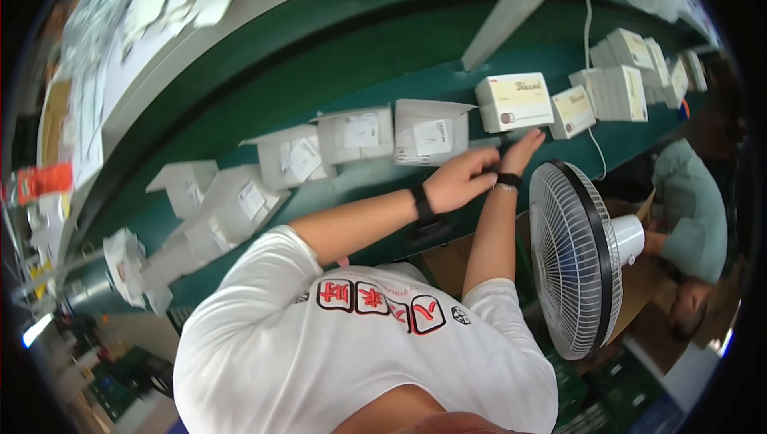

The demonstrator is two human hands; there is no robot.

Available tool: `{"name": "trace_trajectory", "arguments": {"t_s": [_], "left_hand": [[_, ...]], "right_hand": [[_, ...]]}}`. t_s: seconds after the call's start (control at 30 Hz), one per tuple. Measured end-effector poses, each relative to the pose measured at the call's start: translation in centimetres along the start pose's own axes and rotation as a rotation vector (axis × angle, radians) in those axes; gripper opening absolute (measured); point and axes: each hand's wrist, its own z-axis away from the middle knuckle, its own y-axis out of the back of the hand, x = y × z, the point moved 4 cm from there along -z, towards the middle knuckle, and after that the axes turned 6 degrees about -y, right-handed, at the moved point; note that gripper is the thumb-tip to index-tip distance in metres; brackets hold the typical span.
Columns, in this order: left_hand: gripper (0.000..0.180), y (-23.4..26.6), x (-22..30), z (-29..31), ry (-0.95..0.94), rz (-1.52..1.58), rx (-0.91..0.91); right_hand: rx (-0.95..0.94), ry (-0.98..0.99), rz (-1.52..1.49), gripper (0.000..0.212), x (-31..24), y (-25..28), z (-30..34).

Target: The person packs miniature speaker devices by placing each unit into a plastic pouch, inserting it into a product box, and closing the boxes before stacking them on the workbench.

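My left hand (459, 181) reaches across the belt toward my right wrist, its fingers loosely extended and apart, with nothing visible in them. My right hand (522, 153) lies just beyond it, fingers stretched out near the front of a closed white-and-cream box (515, 103). A small dark shape shows between the hands, too blurred to name. Left of them stands an open white box (431, 137) with a printed paper inside. Another open box (357, 135) and a third (296, 157) continue the row, also with papers in them.
More open boxes (228, 212) line the green conveyor belt (343, 182) to the left. Several closed boxes (619, 92) stand at the right. A white fan (571, 258) is close to my right arm. Behind it is another person (689, 210). A grey post (511, 14) rises beyond the belt.
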Motion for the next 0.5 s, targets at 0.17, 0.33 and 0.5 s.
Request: {"name": "trace_trajectory", "arguments": {"t_s": [0.17, 0.33, 0.5], "left_hand": [[0.021, 8.0, 1.0, 12.1, 0.010, -0.415, -0.137], [0.021, 14.7, 3.5, 22.2, 0.208, -0.630, 0.318], [0.023, 17.9, 6.0, 27.3, 0.153, -1.001, 0.684]], "right_hand": [[-0.024, 0.236, 0.363, 0.068, -3.7, 0.0, 12.9], [-0.470, 0.379, 0.464, 0.064, -5.3, -6.2, 20.4], [-0.703, 0.364, 1.187, 0.052, -4.6, -12.9, 20.3]]}}
